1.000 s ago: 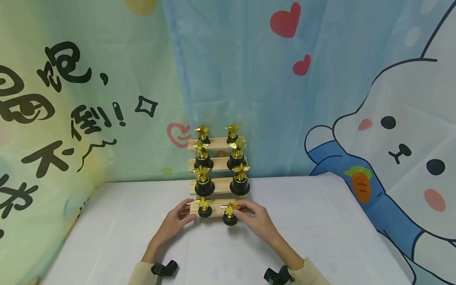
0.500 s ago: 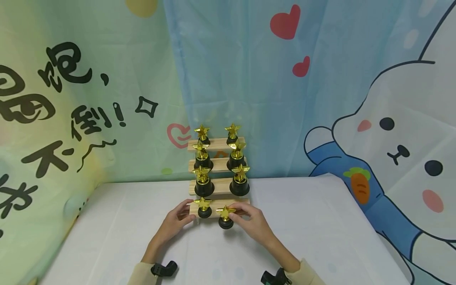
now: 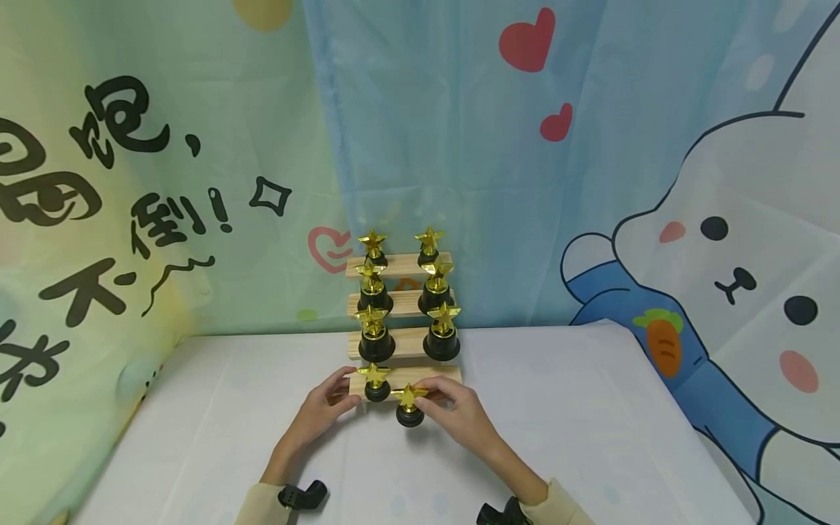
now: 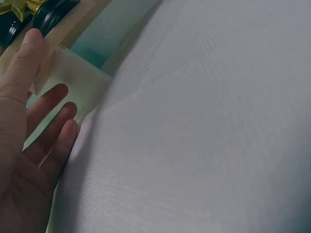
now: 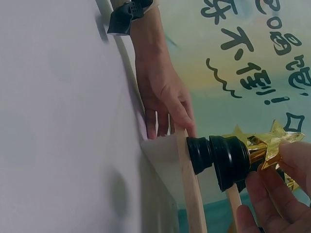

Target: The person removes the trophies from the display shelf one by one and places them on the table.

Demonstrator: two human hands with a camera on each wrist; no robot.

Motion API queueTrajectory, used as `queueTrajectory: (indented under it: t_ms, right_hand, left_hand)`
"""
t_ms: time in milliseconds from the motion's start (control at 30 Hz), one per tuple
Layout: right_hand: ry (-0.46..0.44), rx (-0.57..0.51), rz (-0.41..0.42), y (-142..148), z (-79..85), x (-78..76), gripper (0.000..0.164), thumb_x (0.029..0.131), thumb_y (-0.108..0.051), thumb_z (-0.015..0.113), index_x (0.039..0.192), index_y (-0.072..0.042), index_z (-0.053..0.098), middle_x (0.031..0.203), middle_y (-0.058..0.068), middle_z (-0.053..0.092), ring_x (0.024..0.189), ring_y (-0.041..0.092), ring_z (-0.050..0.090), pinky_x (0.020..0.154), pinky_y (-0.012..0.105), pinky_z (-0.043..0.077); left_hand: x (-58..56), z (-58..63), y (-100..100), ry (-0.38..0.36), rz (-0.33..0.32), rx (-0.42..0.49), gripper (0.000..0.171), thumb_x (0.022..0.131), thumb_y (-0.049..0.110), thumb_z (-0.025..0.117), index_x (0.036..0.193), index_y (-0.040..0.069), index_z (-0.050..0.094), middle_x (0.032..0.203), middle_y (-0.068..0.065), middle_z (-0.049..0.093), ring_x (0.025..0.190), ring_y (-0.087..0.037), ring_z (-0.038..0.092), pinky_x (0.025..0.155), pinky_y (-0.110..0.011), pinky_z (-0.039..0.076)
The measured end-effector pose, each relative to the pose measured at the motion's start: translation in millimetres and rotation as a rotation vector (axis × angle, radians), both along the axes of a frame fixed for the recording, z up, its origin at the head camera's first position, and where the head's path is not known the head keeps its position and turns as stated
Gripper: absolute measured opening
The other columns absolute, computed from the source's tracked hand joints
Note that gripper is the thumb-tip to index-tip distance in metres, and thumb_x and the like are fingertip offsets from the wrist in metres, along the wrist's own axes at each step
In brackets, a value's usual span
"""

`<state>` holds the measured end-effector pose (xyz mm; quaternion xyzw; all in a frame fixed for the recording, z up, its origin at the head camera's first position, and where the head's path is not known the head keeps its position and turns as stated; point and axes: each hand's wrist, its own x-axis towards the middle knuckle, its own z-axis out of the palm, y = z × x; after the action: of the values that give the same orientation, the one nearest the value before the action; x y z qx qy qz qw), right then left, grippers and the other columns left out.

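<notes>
In the head view a stepped rack carries trophies with gold stars and black bases on its wooden shelves. My left hand (image 3: 329,399) holds the left end of the lowest shelf (image 3: 400,380), thumb at its front edge. In the left wrist view the other fingers spread beside a pale translucent support (image 4: 80,77). My right hand (image 3: 457,413) pinches a small trophy (image 5: 229,156) by its gold star, in front of that shelf, base down. Another small trophy (image 3: 377,383) stands at the shelf's left end, near my left hand.
Larger trophies (image 3: 441,335) stand in pairs on the shelves above, with a smaller pair (image 3: 372,248) on top. The rack stands on a white-covered table (image 3: 558,408), close to a printed cloth backdrop (image 3: 459,146).
My right hand has moved left and slightly toward me with the small trophy, away from the shelf's right end. My left hand has stayed in place.
</notes>
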<state>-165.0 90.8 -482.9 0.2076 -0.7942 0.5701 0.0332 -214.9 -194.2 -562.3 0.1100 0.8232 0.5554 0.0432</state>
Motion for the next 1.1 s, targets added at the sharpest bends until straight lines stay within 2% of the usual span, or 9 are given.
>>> queueTrajectory:
  t_ms: [500,767,1100]
  right_hand:
    - [0.026,-0.008,0.017,-8.2,-1.4,3.3,0.020,0.089,-0.017,0.071,0.107,-0.010,0.070,0.103,0.006,0.072,0.089,0.004,0.064,0.079,0.023,0.055]
    - [0.022,-0.022,0.057,-13.9,-2.7,5.8,0.020,0.090,-0.017,0.070,0.108,-0.009,0.069,0.105,0.009,0.071,0.090,0.006,0.065,0.079,0.023,0.055]
    - [-0.013,-0.003,0.072,-23.2,-4.7,7.9,0.019,0.090,-0.019,0.069,0.107,-0.010,0.069,0.105,0.007,0.070,0.093,0.007,0.064,0.084,0.028,0.056]
  left_hand:
    - [0.2,-0.1,-0.5,-0.008,0.000,-0.001,0.056,0.086,0.031,0.073,0.137,0.022,0.050,0.124,-0.009,0.067,0.107,-0.017,0.066,0.095,-0.024,0.050]
    - [1.2,0.4,-0.6,-0.018,0.009,0.002,0.057,0.086,0.032,0.073,0.138,0.024,0.050,0.124,-0.009,0.067,0.109,-0.018,0.066,0.095,-0.024,0.050]
    - [0.6,1.2,-0.1,-0.013,-0.006,0.006,0.056,0.087,0.032,0.072,0.137,0.023,0.050,0.123,-0.009,0.067,0.108,-0.018,0.067,0.096,-0.025,0.050]
